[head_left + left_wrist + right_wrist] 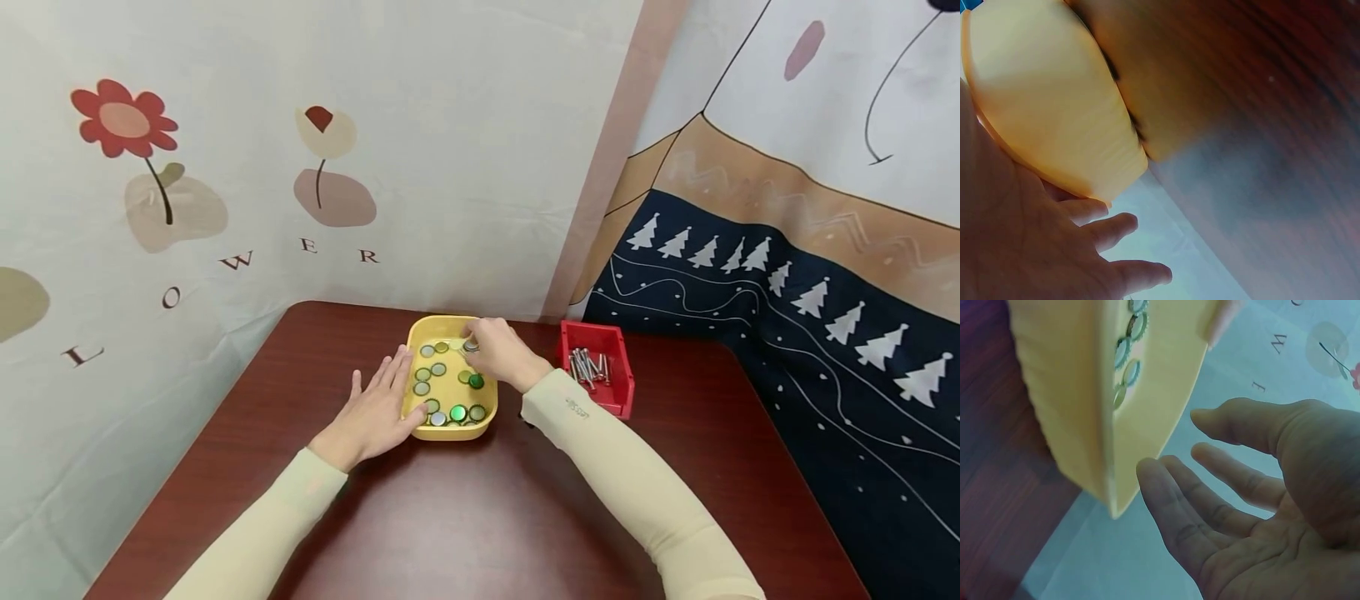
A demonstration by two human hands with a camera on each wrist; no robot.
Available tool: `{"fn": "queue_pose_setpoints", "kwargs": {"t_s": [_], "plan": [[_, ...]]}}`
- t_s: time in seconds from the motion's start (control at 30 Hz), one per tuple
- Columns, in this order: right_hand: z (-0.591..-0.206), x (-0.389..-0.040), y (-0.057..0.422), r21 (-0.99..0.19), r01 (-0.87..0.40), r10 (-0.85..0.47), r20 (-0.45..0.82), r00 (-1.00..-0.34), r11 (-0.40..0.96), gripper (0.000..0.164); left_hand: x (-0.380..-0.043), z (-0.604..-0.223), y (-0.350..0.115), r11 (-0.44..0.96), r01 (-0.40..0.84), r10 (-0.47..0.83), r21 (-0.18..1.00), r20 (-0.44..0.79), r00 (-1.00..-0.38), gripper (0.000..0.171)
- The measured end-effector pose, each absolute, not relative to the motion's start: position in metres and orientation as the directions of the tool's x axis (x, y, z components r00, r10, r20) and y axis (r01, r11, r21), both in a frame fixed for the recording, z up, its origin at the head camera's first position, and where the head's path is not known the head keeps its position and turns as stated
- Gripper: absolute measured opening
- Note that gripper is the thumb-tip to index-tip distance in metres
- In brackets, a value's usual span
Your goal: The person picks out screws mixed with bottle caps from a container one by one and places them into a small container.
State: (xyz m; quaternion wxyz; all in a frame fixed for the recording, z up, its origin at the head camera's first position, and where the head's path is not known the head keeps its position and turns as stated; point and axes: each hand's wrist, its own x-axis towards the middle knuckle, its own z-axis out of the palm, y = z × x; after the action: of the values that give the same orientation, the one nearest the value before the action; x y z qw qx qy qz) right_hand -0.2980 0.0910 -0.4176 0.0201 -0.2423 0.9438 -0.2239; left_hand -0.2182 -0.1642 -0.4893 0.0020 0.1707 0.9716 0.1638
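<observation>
A yellow plastic tray [454, 433] holds several bottle caps [458, 412], some green and some pale, scattered over its floor. My left hand [375, 410] rests along the tray's left rim, fingers spread and the thumb over the near left corner. The left wrist view shows that hand [1041, 244] against the yellow wall. Over the far right part of the tray is my right hand [501, 352], its fingertips by a bottle cap [470, 345]. In the right wrist view the right hand [1241, 494] has thumb and fingers apart, with nothing seen between them.
To the right of the tray stands a red bin [617, 407] with several metal bolts [588, 368] in it. Both stand toward the far edge of a dark brown table [465, 525]. Printed cloths [465, 167] hang behind the table and along its right side.
</observation>
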Motion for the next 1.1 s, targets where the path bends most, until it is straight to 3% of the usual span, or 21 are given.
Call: {"fn": "queue_pose_setpoints", "kwargs": {"t_s": [0.33, 0.57, 0.9, 1.1], "plan": [[-0.425, -0.311, 0.059, -0.379, -0.471, -0.515, -0.019, -0.857, 0.797, 0.040, -0.218, -0.488, -0.164, 0.891, 0.331, 0.335, 0.312, 0.040, -0.941, 0.095], [-0.457, -0.343, 0.041, -0.298, -0.410, -0.460, -0.122, -0.879, 0.862, 0.014, -0.219, -0.488, -0.164, 0.890, 0.334, 0.336, 0.309, 0.049, -0.941, 0.096], [-0.467, -0.350, 0.031, -0.277, -0.275, -0.343, -0.236, -0.909, 0.921, 0.026, -0.219, -0.488, -0.163, 0.895, 0.323, 0.327, 0.306, 0.039, -0.944, 0.097], [-0.473, -0.353, 0.027, -0.263, -0.234, -0.306, -0.280, -0.910, 0.936, 0.016, -0.218, -0.489, -0.162, 0.892, 0.328, 0.331, 0.311, 0.044, -0.942, 0.097]]}}
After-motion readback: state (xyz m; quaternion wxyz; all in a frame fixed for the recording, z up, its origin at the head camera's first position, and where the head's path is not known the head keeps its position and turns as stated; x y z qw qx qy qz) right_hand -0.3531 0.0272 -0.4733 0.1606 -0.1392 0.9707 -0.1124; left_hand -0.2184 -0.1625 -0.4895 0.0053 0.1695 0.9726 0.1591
